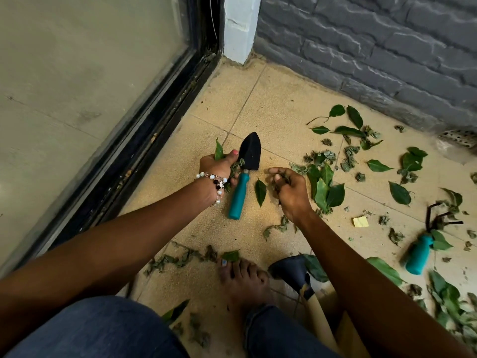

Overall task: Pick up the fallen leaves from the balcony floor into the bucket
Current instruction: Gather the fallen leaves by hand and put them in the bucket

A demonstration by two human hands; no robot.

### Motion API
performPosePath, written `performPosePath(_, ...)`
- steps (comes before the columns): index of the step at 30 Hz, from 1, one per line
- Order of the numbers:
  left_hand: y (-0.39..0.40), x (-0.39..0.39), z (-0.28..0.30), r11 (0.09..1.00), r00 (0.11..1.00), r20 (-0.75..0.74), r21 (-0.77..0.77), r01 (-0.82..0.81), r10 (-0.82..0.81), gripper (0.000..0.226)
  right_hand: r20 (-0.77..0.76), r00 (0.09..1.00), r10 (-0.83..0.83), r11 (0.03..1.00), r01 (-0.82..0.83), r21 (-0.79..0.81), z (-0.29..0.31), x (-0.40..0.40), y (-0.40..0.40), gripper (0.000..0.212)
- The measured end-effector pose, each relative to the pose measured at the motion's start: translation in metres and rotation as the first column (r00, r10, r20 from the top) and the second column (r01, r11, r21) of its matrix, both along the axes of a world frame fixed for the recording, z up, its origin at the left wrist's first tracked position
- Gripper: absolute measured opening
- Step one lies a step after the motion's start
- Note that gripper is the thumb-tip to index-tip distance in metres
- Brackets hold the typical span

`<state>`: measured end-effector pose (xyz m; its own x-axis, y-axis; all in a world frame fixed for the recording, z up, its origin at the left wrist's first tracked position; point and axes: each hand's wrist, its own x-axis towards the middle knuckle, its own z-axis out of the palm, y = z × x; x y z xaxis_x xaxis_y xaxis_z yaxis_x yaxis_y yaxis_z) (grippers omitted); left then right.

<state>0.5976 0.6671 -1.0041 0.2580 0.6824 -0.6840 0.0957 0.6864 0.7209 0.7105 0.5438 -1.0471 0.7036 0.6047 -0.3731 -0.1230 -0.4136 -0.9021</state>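
My left hand grips a bunch of green leaves just left of a black trowel with a teal handle, which lies on the tan floor tiles. My right hand is curled around a few dried leaves, right of a single green leaf. A pile of fresh leaves lies beside my right hand, and many more leaves are scattered to the right. No bucket is in view.
A glass sliding door with a black track runs along the left; a grey brick wall closes the back. A teal-handled hand rake, a yellow scrap, my bare foot and a black tool with a wooden handle lie nearby.
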Motion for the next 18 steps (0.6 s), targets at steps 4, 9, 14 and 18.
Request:
performPosePath(4,0.000,0.001,0.002,1.000,1.000,-0.020,0.025,0.001,0.000,0.024,-0.078,0.995,-0.056,0.995,0.049,-0.087,0.007,-0.011,0.007,0.028)
performPosePath(9,0.001,-0.001,0.002,1.000,0.999,-0.038,0.012,-0.001,0.002,0.025,0.407,0.864,0.297,0.912,-0.130,-0.390,-0.004,-0.017,0.005,0.037)
performPosePath(14,0.003,-0.002,0.003,1.000,1.000,-0.016,-0.011,-0.001,0.001,0.026,0.463,0.784,0.413,0.850,-0.149,-0.506,-0.014,-0.021,0.002,0.047)
performPosePath(18,0.002,-0.003,0.001,1.000,0.999,-0.033,-0.005,-0.003,0.003,0.025,0.324,0.836,0.442,0.797,-0.201,-0.570,-0.008,-0.016,0.015,0.035)
